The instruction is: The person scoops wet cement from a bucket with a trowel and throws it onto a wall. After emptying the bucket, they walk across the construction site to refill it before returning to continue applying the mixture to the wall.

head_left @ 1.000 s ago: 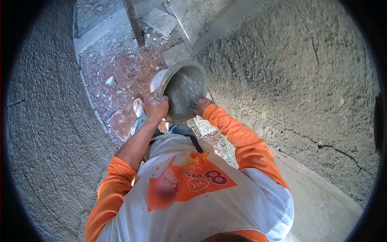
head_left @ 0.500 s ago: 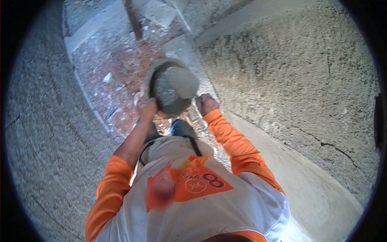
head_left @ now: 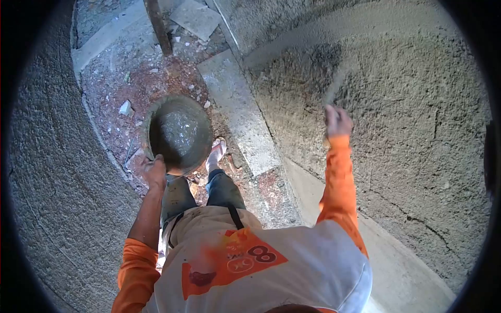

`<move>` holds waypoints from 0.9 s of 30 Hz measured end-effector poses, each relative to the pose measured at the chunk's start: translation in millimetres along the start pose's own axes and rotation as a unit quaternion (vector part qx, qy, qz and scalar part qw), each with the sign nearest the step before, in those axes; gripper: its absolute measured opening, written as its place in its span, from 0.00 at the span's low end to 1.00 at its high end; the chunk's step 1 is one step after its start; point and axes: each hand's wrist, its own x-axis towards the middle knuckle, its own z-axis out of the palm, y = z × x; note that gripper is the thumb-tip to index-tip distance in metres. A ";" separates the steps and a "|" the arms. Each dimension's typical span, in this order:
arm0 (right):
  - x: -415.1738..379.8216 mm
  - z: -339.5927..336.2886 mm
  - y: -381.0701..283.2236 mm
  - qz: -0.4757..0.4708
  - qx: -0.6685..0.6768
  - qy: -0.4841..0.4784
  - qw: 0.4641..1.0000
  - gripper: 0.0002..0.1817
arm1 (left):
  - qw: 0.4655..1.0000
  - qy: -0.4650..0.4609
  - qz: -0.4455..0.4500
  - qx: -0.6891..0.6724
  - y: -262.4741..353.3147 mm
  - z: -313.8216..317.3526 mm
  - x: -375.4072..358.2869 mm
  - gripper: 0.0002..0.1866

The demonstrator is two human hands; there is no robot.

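My left hand (head_left: 155,172) is closed on the near-left rim of a round mortar bowl (head_left: 205,122), which is held out in front of my legs. Wet grey mortar (head_left: 180,130) lies shiny in the bottom of the bowl. Out to the right, my right hand (head_left: 338,122) is closed in front of the rough wall (head_left: 407,125). From its fist a pale, motion-blurred trowel (head_left: 334,89) points up along the wall, its blade close to a darker, damp-looking patch of the surface (head_left: 318,60).
Rubble and reddish dirt (head_left: 135,86) cover the floor. A wooden post (head_left: 158,28) stands ahead, beside a flat slab (head_left: 195,20). A long board (head_left: 240,109) lies along the right wall's foot. Another rough wall (head_left: 68,172) rises at left. A crack (head_left: 425,224) crosses the right wall.
My right hand has swung from beside the bowl up and right to the wall, taking the trowel with its rounded grey load. My left hand and the bowl have shifted left and nearer.
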 end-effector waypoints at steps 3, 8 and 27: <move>-56.0 -22.7 -43.7 0.028 0.101 0.046 0.993 0.13 | 0.990 0.026 -0.014 0.135 7.4 7.6 -2.9 0.14; -115.8 45.9 -105.1 0.040 0.014 -0.359 0.932 0.14 | 0.981 -0.108 -0.047 0.156 86.0 16.5 -8.7 0.21; -215.1 148.5 -188.0 -0.058 0.024 -0.351 0.934 0.19 | 0.895 -0.280 0.261 0.228 208.4 -43.0 6.1 0.20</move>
